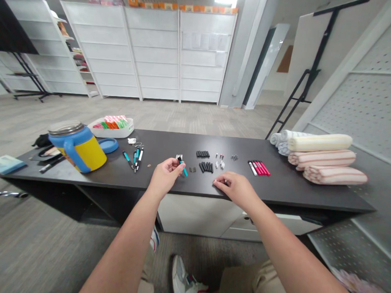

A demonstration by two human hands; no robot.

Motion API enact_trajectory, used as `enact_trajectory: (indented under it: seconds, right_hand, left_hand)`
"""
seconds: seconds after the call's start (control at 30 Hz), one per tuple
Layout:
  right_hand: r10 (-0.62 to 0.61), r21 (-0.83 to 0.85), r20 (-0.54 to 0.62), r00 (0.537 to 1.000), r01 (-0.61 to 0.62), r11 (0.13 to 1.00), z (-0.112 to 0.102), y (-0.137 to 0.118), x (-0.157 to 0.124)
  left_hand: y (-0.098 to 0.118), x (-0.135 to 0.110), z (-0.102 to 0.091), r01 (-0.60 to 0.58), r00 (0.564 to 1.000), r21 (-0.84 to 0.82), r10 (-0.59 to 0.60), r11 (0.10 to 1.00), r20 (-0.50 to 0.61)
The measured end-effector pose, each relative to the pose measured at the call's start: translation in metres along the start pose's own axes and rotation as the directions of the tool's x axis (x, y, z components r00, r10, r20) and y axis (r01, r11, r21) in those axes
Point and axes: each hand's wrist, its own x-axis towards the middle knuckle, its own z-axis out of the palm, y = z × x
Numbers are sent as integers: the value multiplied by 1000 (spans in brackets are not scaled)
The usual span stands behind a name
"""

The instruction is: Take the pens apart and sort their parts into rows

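My left hand [166, 175] is closed over the table, its fingertips pinching a teal and black pen piece [185, 171]. My right hand [234, 186] hovers or rests by the front edge, thumb and fingers pressed together; whatever they hold, if anything, is hidden. Between the hands lie short black pen parts [202, 154], a row of longer black tubes [206, 167], small white parts [220, 165] and little dark metal pieces [192, 169]. Tiny silvery parts [234, 157] lie behind my right hand. Farther right is a row of red and white barrels [259, 168]. Several teal and white pens [137, 157] are left of my left hand.
A blue and yellow mug [82, 150] with a metal rim stands left, beside a blue lid [108, 146]. Behind it is a white tray [117, 133] of colourful packets. Rolled towels [327, 159] are stacked at the right end of the dark table [169, 138].
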Motion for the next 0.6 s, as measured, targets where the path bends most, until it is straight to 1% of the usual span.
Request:
enact_trajectory:
  seconds: [0.1, 0.17, 0.37, 0.6]
  right_hand:
    - [123, -60, -64, 990, -127, 990, -11, 17, 1]
    - [167, -91, -101, 981, -177, 980, -13, 25, 6]
    - [238, -149, -169, 956, -264, 953, -8, 34, 25]
    - [292, -136, -162, 943, -314, 940, -10, 32, 33]
  left_hand:
    - [4, -1, 1, 1, 1000, 22, -1, 1000, 6]
    - [6, -2, 2, 2, 1000, 40, -3, 999, 11]
    - [9, -3, 3, 12, 1000, 66, -12, 998, 7]
    - [9, -2, 4, 24, 999, 65, -25, 998, 21]
